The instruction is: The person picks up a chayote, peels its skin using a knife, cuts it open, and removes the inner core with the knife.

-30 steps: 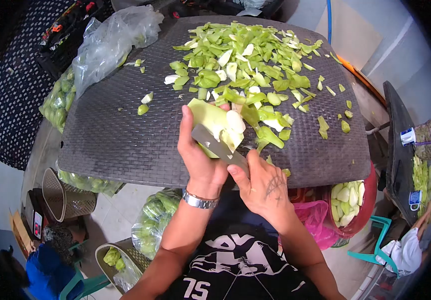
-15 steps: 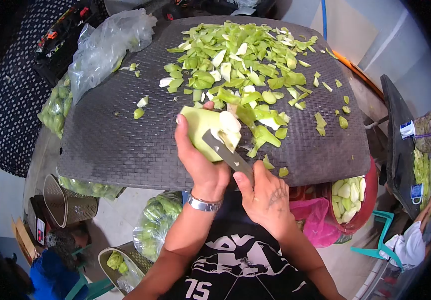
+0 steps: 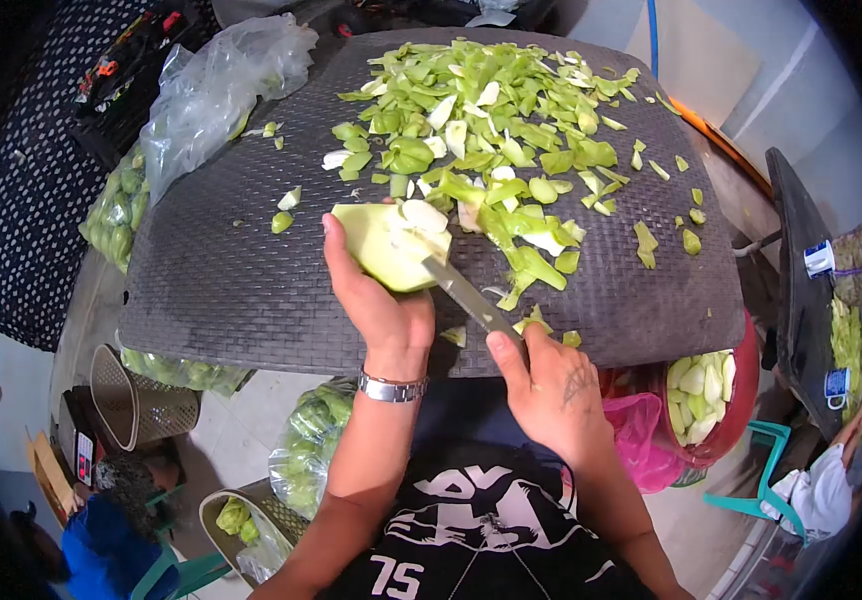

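A peeled, pale green chayote (image 3: 376,245), cut open with its white inside showing, rests in my left hand (image 3: 383,315), whose fingers wrap round it from the left and below. My right hand (image 3: 553,385) grips a knife (image 3: 476,302); the handle is mostly hidden in my fist. The blade's tip touches the cut side of the chayote near its lower right. Beyond my hands, green and white peelings (image 3: 491,120) lie heaped on the dark woven-pattern table (image 3: 221,270).
A clear plastic bag (image 3: 216,95) lies at the table's left edge. Below the table's right side stand a red tub (image 3: 741,385) with peeled pieces and a pink bag (image 3: 636,440). Bagged chayotes (image 3: 313,450) and a woven bin (image 3: 141,400) are on the floor at left. Other people sit at both sides.
My left hand and the chayote have moved left, turning the cut face more toward me. My right hand has shifted slightly right, and the knife tip sits lower on the chayote.
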Demonstrator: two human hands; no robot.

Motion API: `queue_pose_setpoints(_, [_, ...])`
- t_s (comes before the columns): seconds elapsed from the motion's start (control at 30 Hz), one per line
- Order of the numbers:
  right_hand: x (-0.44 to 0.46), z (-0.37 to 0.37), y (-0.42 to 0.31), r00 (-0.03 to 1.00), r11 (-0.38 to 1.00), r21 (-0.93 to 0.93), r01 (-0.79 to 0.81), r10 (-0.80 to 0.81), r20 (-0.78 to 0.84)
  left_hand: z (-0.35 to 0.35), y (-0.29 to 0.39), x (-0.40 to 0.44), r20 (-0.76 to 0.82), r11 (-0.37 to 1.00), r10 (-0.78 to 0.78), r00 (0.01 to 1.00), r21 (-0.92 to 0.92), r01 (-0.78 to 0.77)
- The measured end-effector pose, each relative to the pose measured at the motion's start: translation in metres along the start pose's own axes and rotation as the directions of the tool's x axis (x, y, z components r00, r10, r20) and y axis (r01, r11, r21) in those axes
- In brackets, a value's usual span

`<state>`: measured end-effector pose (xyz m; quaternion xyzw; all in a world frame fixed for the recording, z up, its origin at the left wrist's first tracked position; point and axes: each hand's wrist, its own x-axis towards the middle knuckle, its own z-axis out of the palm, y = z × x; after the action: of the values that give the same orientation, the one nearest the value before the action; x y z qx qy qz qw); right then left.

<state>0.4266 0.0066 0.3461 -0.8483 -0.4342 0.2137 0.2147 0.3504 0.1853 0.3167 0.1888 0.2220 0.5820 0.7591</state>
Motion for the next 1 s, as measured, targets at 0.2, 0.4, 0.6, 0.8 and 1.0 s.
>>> queue_pose_setpoints(0.2, [0.008,-0.006,0.002,0.992,0.970,0.245,0.004,-0.035,0.124,-0.001,0.005,0.001,0.044,0.969,-0.201,0.979,-0.136,0.206])
queue_pose_setpoints(0.4, [0.003,0.004,-0.006,0.992,0.989,0.090,0.118,-0.121,0.025,-0.006,0.002,-0.005,0.125,0.989,-0.133,0.983,-0.050,0.140])
queue_pose_setpoints(0.6, [0.015,0.007,-0.020,0.987,0.984,0.088,0.158,-0.159,0.013,0.003,-0.004,-0.020,0.125,0.985,0.143,0.982,0.076,-0.153])
queue_pose_setpoints(0.8, [0.010,0.009,-0.023,0.967,0.948,0.197,0.251,-0.255,-0.002,-0.005,-0.004,-0.013,0.194,0.973,0.229,0.954,-0.016,-0.230])
queue_pose_setpoints(1.0, [0.013,0.003,-0.026,0.973,0.968,0.126,0.217,-0.225,0.057,0.004,-0.005,-0.020,0.148,0.953,0.275,0.950,0.092,-0.290])
